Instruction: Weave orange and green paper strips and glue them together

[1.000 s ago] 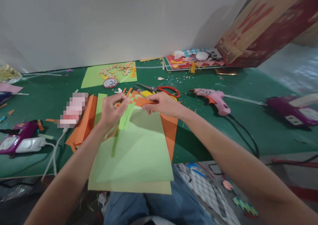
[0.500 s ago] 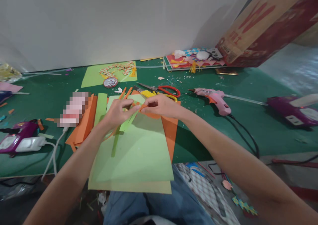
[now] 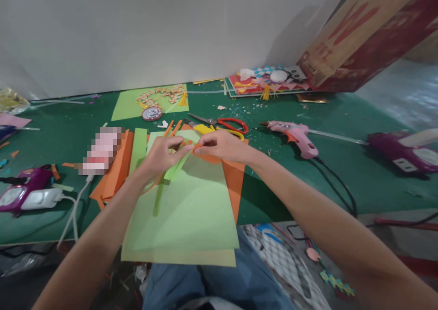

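Observation:
My left hand (image 3: 163, 154) and my right hand (image 3: 223, 146) meet over a stack of light green paper (image 3: 188, 209) and orange paper (image 3: 232, 178) at the near edge of the green table (image 3: 51, 219). Both pinch a small woven piece of green and orange paper strips (image 3: 183, 154). Loose green strips hang down from it under my left fingers. My right thumb and forefinger grip an orange strip end at the piece's right side.
Red and yellow scissors (image 3: 222, 125) lie just beyond my hands. A pink glue gun (image 3: 296, 136) with a black cord lies to the right, a purple device (image 3: 404, 152) farther right, another purple one (image 3: 23, 187) on the left. A cardboard box (image 3: 359, 36) leans at the back right.
The woven piece has come down and my hands have closed in toward each other. My right hand shifted slightly left and now pinches the orange strip end.

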`<state>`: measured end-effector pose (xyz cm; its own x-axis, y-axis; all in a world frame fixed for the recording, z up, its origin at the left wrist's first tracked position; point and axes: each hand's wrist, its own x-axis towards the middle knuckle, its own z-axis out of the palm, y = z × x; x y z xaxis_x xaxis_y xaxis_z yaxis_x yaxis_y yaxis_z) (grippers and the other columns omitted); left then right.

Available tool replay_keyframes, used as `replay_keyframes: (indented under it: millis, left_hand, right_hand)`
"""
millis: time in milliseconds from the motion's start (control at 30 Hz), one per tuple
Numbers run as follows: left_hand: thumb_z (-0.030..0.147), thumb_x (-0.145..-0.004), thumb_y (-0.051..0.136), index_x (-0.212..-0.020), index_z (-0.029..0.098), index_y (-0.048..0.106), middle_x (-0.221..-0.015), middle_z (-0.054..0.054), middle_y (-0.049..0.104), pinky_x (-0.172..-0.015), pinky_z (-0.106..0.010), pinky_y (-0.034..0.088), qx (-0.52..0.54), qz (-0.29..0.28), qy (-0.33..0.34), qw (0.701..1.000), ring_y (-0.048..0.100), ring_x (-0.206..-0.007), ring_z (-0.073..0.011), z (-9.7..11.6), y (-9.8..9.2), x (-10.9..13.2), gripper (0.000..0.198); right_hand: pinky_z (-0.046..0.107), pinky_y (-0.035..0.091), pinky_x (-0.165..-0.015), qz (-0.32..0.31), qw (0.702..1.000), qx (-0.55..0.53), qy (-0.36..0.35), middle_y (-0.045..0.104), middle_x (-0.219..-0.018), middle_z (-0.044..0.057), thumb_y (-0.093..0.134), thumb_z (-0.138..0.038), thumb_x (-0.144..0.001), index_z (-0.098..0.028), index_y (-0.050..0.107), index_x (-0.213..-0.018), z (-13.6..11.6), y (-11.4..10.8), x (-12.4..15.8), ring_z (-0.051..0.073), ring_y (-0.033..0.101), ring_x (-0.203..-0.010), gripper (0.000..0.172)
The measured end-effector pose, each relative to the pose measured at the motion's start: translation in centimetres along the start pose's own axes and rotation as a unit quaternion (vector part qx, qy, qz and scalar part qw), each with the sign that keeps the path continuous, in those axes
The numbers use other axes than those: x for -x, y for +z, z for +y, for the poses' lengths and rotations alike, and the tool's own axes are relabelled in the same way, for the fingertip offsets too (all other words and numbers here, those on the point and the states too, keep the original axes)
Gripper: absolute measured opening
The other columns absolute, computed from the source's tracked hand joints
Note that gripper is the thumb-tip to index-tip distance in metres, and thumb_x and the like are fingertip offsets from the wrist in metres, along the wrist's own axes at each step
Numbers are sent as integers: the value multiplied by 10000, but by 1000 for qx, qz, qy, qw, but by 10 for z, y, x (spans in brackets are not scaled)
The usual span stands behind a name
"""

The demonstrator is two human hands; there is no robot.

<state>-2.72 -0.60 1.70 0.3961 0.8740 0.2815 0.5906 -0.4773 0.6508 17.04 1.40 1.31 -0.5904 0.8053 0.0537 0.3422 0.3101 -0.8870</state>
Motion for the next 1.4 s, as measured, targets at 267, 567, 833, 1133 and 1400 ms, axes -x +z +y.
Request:
replay_keyframes:
  millis: [267,567,833,1133,1400]
  left_hand:
    - [409,-847,549,-549,172,546,-526,30,460,-512,-270,246,-11,1,1,1000,354,-506,-98,2,-1,0,381]
    - [458,-850,545,-580,170,597,-528,22,473,-489,-261,266,12,-3,-8,1000,378,-503,-98,1,1,0,398]
    - [394,-837,594,-542,191,637,-483,27,481,-467,-273,249,-1,5,6,1000,312,-458,-88,0,1,0,361]
    - [434,-818,603,-526,191,625,-469,31,462,-441,-274,227,4,73,-6,997,295,-443,-84,2,-1,-1,380]
    - [412,-840,588,-521,187,511,-506,16,578,-425,-268,261,39,200,-55,978,376,-429,-78,1,-4,-3,397]
  right_hand:
    - [259,193,-511,-2,999,37,7,330,-538,-64,592,-406,-742,-190,397,-553,-1,0,0,68,293,-525,347]
    - [264,156,-494,3,998,65,26,234,-513,-82,603,-341,-727,-199,275,-516,-4,3,0,52,227,-494,416]
    - [265,160,-488,-1,998,54,9,255,-501,-83,606,-366,-739,-196,292,-512,-2,1,0,53,227,-489,423]
    - [242,330,-533,-40,997,40,53,580,-565,-16,606,-340,-734,-170,565,-566,-4,1,2,90,498,-537,242]
    - [240,381,-562,-57,997,13,49,623,-584,-5,592,-239,-736,-166,667,-690,4,1,-1,100,530,-561,115]
